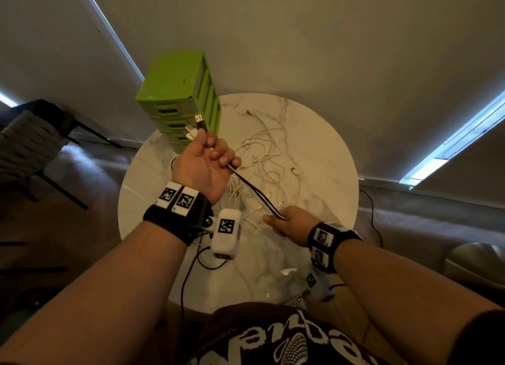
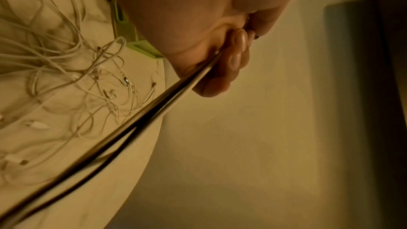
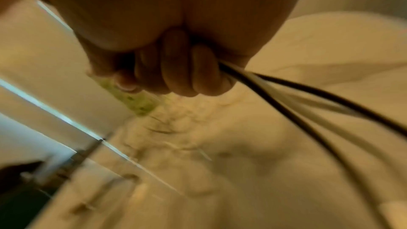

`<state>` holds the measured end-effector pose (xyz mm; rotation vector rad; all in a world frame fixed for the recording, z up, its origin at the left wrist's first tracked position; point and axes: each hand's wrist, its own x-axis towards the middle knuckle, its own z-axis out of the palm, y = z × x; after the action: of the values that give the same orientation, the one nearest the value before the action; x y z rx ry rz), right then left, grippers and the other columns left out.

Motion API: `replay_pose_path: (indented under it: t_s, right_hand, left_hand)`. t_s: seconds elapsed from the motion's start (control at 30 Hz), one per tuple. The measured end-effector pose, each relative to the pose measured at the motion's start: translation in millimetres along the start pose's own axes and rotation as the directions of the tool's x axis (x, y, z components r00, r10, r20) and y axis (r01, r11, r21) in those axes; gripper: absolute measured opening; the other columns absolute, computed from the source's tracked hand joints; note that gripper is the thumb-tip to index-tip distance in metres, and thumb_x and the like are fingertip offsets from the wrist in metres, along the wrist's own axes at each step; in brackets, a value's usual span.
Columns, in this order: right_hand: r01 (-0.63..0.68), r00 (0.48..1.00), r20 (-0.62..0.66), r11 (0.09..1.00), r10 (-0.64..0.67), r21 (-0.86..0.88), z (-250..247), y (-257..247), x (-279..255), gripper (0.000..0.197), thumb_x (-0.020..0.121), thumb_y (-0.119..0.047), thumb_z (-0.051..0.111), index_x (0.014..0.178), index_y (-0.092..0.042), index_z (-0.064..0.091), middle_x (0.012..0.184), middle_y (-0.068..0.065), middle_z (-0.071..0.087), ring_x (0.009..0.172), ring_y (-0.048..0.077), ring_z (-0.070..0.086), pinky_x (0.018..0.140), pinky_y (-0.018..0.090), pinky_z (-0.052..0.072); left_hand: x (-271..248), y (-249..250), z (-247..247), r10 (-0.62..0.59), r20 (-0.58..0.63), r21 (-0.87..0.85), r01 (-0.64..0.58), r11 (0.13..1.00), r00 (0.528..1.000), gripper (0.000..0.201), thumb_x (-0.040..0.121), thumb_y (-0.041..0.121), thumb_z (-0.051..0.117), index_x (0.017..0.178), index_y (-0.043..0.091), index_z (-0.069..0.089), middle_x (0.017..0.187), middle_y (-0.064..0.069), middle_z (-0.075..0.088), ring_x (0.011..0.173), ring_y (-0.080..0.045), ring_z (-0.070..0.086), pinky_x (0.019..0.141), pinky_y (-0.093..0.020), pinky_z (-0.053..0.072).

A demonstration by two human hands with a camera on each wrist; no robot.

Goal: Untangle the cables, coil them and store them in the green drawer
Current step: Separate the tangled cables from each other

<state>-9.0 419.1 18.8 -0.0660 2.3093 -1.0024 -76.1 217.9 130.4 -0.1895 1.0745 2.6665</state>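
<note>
Both the left hand [image 1: 210,162] and right hand [image 1: 287,222] grip a folded bundle of thin black and white cables [image 1: 255,192] taut above the round marble table [image 1: 322,146], mid-coiling; next comes another fold.

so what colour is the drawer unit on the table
Lime green drawer unit, clearest in the head view, standing on the round marble table.

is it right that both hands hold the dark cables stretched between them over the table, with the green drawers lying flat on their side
Not quite: the green drawers stand upright at the table's far edge, as the head view shows. The rest holds: the left hand and right hand hold the dark cables stretched between them.
</note>
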Motion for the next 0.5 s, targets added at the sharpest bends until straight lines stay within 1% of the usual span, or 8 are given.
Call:
replay_pose_path:
  t_s: [0.1,0.17,0.2,0.27,0.33,0.4,0.47,0.5]
  right_hand:
    - [-0.149,0.984,0.048,0.95,0.169,-0.275,-3,41,0,0.055,0.096,-0.068,0.045,0.078,-0.019,0.06,0.074,0.002,0.06,0.083,0.03,0.064,0.077,0.038,0.049]
    - [-0.091,0.986,0.105,0.94,0.132,-0.33,-10,44,0,0.047,0.092,-0.069,0.053,0.089,-0.023,0.065,0.091,0.0,0.068,0.095,0.027,0.065,0.084,0.036,0.05]
    - [-0.048,0.989,0.123,0.957,0.087,-0.286,-15,38,-2,0.046,0.089,-0.069,0.059,0.106,-0.027,0.068,0.108,-0.004,0.07,0.104,0.023,0.064,0.09,0.034,0.049]
    - [0.045,0.996,0.081,0.996,-0.038,-0.081,-26,11,-6,0.066,0.082,-0.071,0.066,0.138,-0.036,0.055,0.131,-0.011,0.061,0.122,0.013,0.058,0.104,0.031,0.043]
    - [0.208,0.975,-0.107,0.966,-0.193,0.156,-35,-26,-7,0.074,0.08,-0.073,0.062,0.145,-0.041,0.046,0.137,-0.013,0.059,0.128,0.006,0.054,0.112,0.035,0.042]
    - [0.396,0.903,-0.29,0.875,-0.316,0.279,-43,-66,-6,0.068,0.088,-0.062,0.061,0.148,-0.035,0.043,0.139,-0.011,0.058,0.131,0.002,0.052,0.113,0.037,0.044]
    - [0.492,0.849,-0.366,0.822,-0.38,0.288,-51,-100,-10,0.06,0.096,-0.047,0.062,0.151,-0.035,0.039,0.142,-0.011,0.056,0.133,0.002,0.052,0.112,0.034,0.045]
    - [0.513,0.832,-0.377,0.823,-0.407,0.243,-55,-111,-13,0.058,0.098,-0.042,0.061,0.151,-0.038,0.038,0.142,-0.01,0.058,0.131,0.005,0.054,0.111,0.034,0.046]
  left_hand:
    - [-5,-1,-7,-0.005,-0.026,0.086,0.007,0.996,1.0,0.038,0.107,0.039,0.035,0.075,0.02,0.044,0.059,0.005,0.031,0.051,-0.013,0.031,0.058,-0.031,0.042]
    - [-11,-6,-8,0.003,-0.064,0.151,0.007,0.989,0.998,0.038,0.108,0.037,0.035,0.075,0.02,0.043,0.059,0.004,0.03,0.05,-0.014,0.028,0.056,-0.031,0.041]
    - [-12,-8,-6,0.013,-0.087,0.191,0.004,0.982,0.996,0.037,0.108,0.034,0.036,0.075,0.02,0.042,0.059,0.003,0.029,0.05,-0.014,0.027,0.056,-0.031,0.04]
    - [-15,-11,-1,0.034,-0.117,0.281,0.001,0.96,0.993,0.033,0.105,0.027,0.039,0.072,0.02,0.04,0.059,0.002,0.027,0.05,-0.015,0.026,0.056,-0.032,0.038]
    - [-18,-15,5,0.054,-0.136,0.408,0.006,0.913,0.989,0.03,0.098,0.02,0.043,0.069,0.019,0.036,0.059,0.001,0.026,0.05,-0.016,0.027,0.056,-0.033,0.038]
    - [-23,-17,11,0.057,-0.116,0.594,0.023,0.804,0.992,0.029,0.099,0.013,0.044,0.071,0.017,0.04,0.059,0.0,0.034,0.051,-0.018,0.035,0.058,-0.034,0.039]
    - [-27,-23,9,0.056,-0.072,0.785,0.021,0.619,0.996,0.014,0.1,0.008,0.049,0.089,0.014,0.054,0.073,-0.01,0.054,0.06,-0.025,0.054,0.063,-0.037,0.049]
    - [-31,-25,10,0.038,-0.079,0.788,0.04,0.615,0.996,0.01,0.1,0.01,0.048,0.1,0.012,0.058,0.084,-0.02,0.061,0.067,-0.03,0.06,0.065,-0.038,0.054]
